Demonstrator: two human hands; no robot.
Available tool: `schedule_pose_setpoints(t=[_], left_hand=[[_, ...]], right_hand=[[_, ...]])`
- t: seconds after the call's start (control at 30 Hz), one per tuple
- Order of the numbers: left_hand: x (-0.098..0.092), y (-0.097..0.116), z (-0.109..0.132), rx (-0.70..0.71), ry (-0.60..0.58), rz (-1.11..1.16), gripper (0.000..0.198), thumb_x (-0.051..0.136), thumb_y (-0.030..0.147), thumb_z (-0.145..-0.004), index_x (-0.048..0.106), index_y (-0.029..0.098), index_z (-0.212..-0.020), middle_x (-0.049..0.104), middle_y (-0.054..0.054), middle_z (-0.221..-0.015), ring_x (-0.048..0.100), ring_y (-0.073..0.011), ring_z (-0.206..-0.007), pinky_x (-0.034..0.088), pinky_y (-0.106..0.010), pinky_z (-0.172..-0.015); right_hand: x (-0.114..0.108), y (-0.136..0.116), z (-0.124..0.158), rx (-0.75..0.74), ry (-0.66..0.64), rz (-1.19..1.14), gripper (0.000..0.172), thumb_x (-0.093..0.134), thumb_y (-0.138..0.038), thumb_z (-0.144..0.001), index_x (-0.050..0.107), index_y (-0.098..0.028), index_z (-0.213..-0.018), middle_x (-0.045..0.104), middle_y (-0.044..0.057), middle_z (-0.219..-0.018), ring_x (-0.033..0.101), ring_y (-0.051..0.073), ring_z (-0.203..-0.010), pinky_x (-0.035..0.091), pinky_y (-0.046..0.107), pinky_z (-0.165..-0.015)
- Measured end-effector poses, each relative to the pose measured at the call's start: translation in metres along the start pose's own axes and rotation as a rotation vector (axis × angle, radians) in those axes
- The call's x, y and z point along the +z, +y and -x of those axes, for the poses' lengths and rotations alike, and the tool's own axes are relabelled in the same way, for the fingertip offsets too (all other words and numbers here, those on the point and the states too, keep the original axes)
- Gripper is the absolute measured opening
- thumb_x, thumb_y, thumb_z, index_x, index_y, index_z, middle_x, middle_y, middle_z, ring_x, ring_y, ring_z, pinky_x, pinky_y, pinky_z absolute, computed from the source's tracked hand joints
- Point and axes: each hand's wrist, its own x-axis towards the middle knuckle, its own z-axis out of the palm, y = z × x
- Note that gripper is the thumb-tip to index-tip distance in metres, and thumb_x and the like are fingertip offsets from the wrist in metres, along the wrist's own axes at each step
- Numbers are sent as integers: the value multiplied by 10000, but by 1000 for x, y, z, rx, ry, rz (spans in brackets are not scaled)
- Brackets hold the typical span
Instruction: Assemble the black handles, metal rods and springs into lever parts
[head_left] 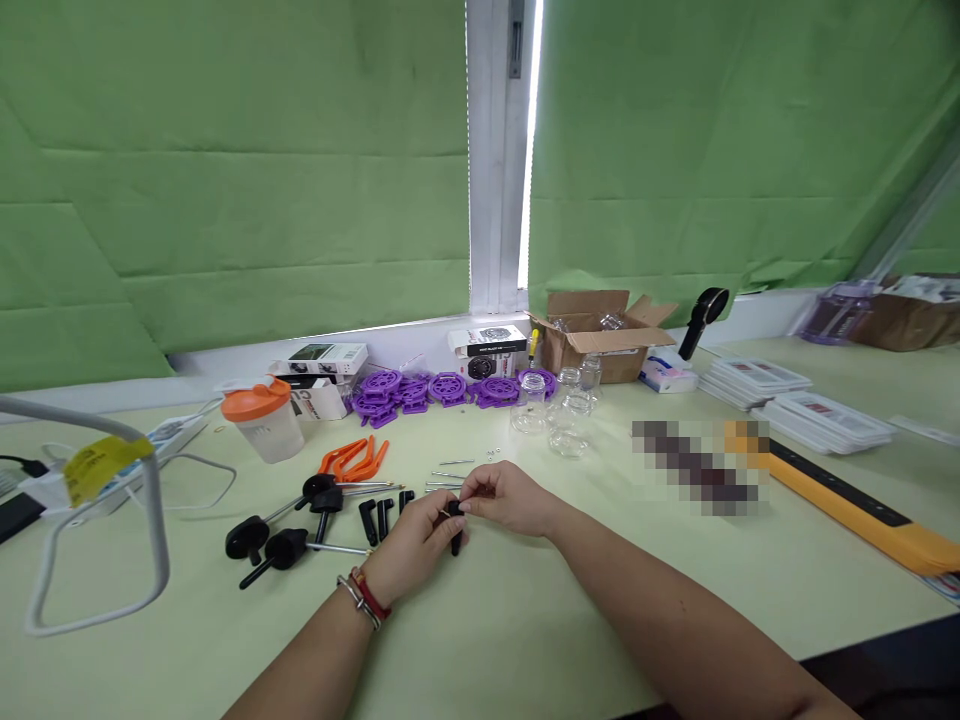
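Note:
My left hand (420, 535) is closed around a small black plastic handle (456, 541), held nearly upright just above the table. At its top end, my right hand (511, 498) is pinched; whatever is between those fingertips is too small to make out. Left of my hands lie several similar black L-shaped handles (367, 523). Thin metal rods (444, 486) rest just beyond my fingers, with tiny rings (491, 454) behind them. Further left are black round-headed parts (285, 549), some with metal rods sticking out, and orange plastic clamps (360, 461).
Purple plastic frames (448, 388) line the back, beside clear glass jars (568, 438) and an open cardboard box (600, 350). A shaker bottle (264, 420) and a grey bent-tube stand (159, 520) are at left. A yellow-black tool (840, 492) and stacked white packs (821, 420) lie right.

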Motion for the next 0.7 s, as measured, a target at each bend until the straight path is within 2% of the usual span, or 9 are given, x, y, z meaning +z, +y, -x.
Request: schedule_pose_setpoints(t=[0.2,0.47,0.7], left_hand=[[0,1,0,-5,23,-24,165,421,313,-835,516,187,-788,592,-2,-687,519,-142,-651,405,-257,-646],[4,-9,-2,-43,77,85,199,470,307,-815,513,180,-963,581,16,-658,520,-129,-606,395,-238,-601],[4,-14,-3,-18,138,38,199,501,251,-786,482,201,-978,573,10,-774,534,-117,-595,391,-231,-564]], right_hand=[[-1,2,-1,-16,12,20,152,628,-318,-720,648,-173,-762,611,8,-702,521,117,-636,421,251,-615],[2,9,-5,-30,55,19,140,607,-305,-733,638,-173,-771,569,-13,-672,461,96,-589,373,231,-581],[8,3,-4,7,76,0,306,532,-443,-791,642,-160,-757,526,-17,-613,430,92,-562,347,218,-537]])
